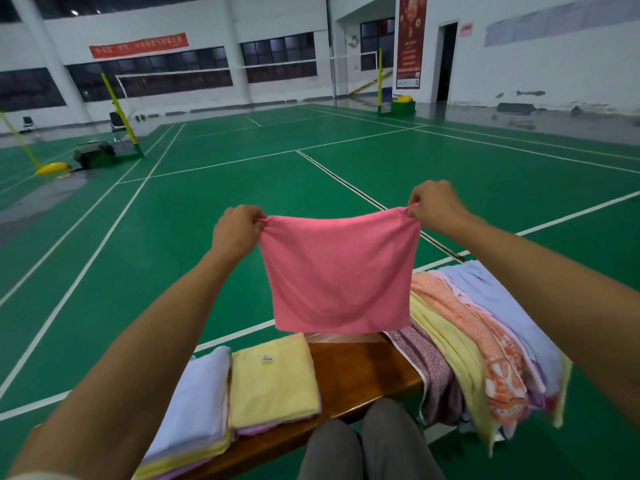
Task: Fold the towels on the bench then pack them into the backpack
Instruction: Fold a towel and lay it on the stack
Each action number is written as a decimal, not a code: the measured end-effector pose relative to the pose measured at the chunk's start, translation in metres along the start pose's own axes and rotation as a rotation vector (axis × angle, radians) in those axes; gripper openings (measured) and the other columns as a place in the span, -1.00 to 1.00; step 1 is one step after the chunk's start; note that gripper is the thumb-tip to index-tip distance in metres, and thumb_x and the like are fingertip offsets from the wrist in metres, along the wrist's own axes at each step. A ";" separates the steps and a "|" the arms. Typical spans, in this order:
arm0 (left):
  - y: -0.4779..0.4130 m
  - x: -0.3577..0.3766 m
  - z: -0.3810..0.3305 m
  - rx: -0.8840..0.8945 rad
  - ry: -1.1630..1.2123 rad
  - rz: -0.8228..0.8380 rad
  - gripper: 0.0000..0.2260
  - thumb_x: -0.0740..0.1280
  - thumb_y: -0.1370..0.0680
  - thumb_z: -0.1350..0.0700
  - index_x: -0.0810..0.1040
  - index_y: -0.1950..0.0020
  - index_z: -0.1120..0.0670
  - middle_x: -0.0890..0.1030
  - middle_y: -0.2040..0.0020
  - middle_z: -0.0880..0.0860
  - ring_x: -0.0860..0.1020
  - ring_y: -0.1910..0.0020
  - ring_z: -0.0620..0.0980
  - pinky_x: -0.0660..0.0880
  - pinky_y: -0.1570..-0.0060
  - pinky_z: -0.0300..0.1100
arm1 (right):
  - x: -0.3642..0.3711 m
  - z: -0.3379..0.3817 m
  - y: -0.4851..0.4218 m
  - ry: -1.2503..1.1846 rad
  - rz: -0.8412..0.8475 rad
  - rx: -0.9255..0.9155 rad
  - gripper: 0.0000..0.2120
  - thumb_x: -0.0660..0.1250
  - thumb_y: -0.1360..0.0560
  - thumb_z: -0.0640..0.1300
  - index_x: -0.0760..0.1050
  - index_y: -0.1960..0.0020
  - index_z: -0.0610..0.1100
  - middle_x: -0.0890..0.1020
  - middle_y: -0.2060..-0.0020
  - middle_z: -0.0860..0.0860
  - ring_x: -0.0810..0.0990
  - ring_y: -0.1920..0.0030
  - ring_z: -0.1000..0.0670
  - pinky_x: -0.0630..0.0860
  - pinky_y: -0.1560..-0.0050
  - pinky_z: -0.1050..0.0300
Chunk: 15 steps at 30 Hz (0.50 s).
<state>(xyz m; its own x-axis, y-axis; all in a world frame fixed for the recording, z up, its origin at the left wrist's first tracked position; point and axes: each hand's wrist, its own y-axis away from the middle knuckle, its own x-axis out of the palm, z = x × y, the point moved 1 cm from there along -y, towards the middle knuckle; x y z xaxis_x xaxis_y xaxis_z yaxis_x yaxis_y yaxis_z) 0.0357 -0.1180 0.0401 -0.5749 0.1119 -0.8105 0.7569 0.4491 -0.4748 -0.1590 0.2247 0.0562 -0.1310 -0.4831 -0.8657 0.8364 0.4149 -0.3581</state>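
- The wooden bench [360,372] carries the work: a bare middle stretch, apparently kept as folding space.
- Draped over its right end, the unfolded towels [485,341] overlap in a heap, waiting their turn.
- On its left end lie the folded stacks [242,386], lavender beside yellow.
- The pink towel [337,271] hangs above the bench, stretched flat, likely for an even fold.
- The left hand [237,230] and right hand [434,206] each pinch a top corner.
- No backpack is visible.

Dim, even indoor light with a cool cast; small ceiling lamps [74,12] glow far above the hands. Shadows are soft. Wide-angle bending curves lines toward the edges, and the forearms nearest the camera look slightly soft.
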 end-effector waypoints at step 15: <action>0.002 -0.021 -0.010 0.039 -0.174 -0.235 -0.86 0.24 -0.43 0.35 0.51 0.10 0.16 0.59 0.09 0.19 0.50 0.07 0.23 0.40 0.23 0.02 | -0.004 0.020 0.014 0.334 -0.205 -0.322 -0.76 0.26 -0.53 -0.42 0.26 0.12 -0.15 0.49 0.28 -0.14 0.47 0.30 -0.16 0.37 0.33 -0.04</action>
<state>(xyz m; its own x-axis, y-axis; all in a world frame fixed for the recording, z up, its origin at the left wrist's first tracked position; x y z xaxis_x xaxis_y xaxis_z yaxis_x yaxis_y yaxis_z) 0.0457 -0.1105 0.0596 -0.6769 -0.1463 -0.7214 0.6224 0.4095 -0.6670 -0.1365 0.2169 0.0621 -0.4826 -0.3287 -0.8118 0.5760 0.5792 -0.5769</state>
